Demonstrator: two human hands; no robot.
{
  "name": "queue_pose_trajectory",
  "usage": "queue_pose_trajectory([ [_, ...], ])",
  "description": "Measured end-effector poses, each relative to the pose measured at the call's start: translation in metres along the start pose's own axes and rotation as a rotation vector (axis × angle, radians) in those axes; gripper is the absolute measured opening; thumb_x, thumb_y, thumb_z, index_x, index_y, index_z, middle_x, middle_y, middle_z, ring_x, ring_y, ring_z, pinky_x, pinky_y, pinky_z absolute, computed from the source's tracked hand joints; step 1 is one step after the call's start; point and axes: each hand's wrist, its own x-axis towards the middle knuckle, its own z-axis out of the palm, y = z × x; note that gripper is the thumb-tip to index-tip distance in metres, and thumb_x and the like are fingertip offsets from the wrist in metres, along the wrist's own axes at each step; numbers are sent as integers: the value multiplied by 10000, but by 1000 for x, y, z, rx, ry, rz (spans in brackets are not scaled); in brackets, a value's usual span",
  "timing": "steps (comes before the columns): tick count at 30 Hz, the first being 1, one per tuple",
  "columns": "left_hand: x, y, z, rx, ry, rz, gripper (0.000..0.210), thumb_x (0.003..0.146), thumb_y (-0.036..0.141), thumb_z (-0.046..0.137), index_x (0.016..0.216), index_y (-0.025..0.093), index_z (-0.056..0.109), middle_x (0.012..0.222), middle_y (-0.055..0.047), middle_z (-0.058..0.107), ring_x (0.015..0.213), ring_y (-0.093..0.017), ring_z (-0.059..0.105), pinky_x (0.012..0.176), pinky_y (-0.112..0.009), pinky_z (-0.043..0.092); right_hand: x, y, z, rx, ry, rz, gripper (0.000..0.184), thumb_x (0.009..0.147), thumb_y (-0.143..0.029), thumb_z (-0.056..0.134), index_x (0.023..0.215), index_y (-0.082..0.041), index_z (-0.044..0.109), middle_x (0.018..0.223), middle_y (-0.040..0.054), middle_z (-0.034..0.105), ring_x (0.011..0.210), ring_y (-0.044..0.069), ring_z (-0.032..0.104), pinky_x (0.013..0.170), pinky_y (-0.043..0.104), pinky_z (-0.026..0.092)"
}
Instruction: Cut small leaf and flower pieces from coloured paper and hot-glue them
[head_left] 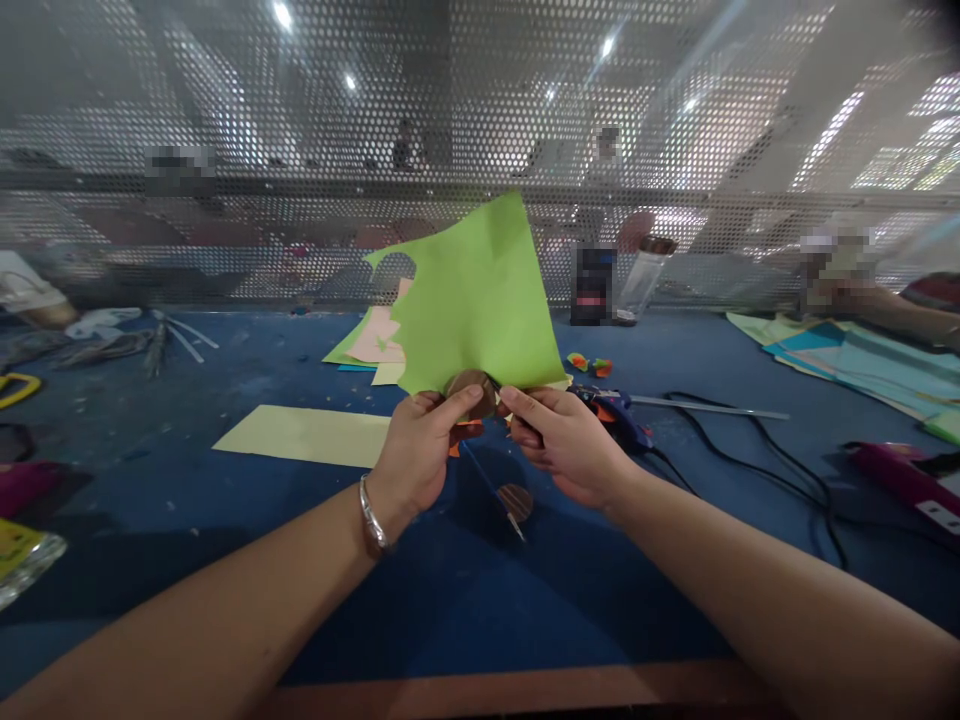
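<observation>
My left hand [420, 440] is closed on a sheet of green paper [480, 290] and a round brown disc [471, 388], its thumb pressing the disc against the lower edge of the sheet. The paper stands raised, with curved pieces cut out of its left side. My right hand [562, 435] is closed in a pinch beside the disc. A thin dark tip shows at its thumb; the rest is hidden by the fingers. Below the hands, a slim blue pen-like stick [491, 488] and a second brown disc [517, 501] lie on the blue table [405, 600].
A pale yellow strip [307, 436] lies left, with paper scraps [371, 340] behind. A blue glue gun [622, 415] with its cord is right of my hands; a magenta glue gun [904, 480] is farther right. Yellow-handled scissors [19, 388] lie far left. Perforated metal [300, 230] rises behind.
</observation>
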Motion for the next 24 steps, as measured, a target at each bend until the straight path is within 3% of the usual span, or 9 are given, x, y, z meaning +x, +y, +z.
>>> queue_pose_trajectory([
  [8,1,2,1,5,25,-5,196,717,296,834,815,134,781,856,-87,744,778,-180,680,629,-258,557,-1,-2,-1,-4,-30,13,373,889,-530,699,841,-175,596,522,-91,384,407,38,243,388,209,115],
  [13,4,3,2,-3,135,49,167,691,240,818,760,113,733,781,-77,728,704,-176,694,609,-266,559,-4,-6,0,-1,-36,37,370,897,-531,688,850,-177,593,530,-89,407,394,31,262,380,194,128],
  [18,8,4,-1,84,233,154,193,713,270,809,752,117,698,743,-75,723,677,-189,711,571,-276,557,-5,-9,-1,-8,-44,50,371,900,-529,691,859,-171,607,535,-87,416,393,27,259,375,186,133],
  [24,15,2,-11,203,347,336,203,778,305,781,792,143,660,860,-85,743,790,-215,752,630,-304,596,-6,-12,-3,-23,-75,88,383,923,-539,660,860,-163,620,541,-81,421,388,24,253,380,195,117],
])
